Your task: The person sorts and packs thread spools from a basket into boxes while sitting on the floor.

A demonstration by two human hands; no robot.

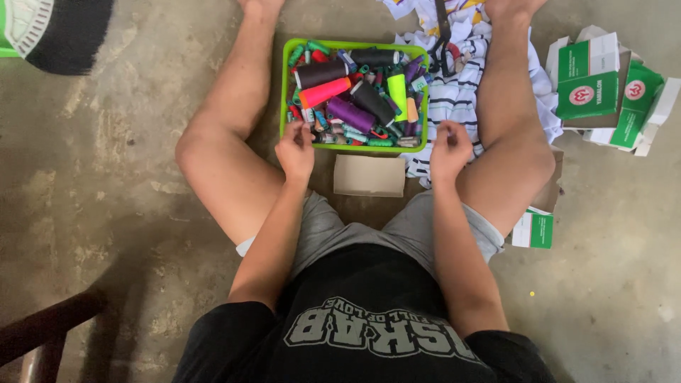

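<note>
I sit on the floor with my legs spread around a green plastic basket full of thread spools in purple, black, pink, yellow-green and other colours. My left hand rests curled at the basket's near left corner, fingers touching its rim. My right hand is curled just past the near right corner, over the striped cloth. Whether either hand pinches something small I cannot tell. A small plain cardboard box lies on the floor between my hands, just in front of the basket.
Several green-and-white cartons are piled at the right, and another one lies beside my right thigh. A dark round object sits at the top left. A dark wooden chair part shows at the bottom left. The floor is bare concrete.
</note>
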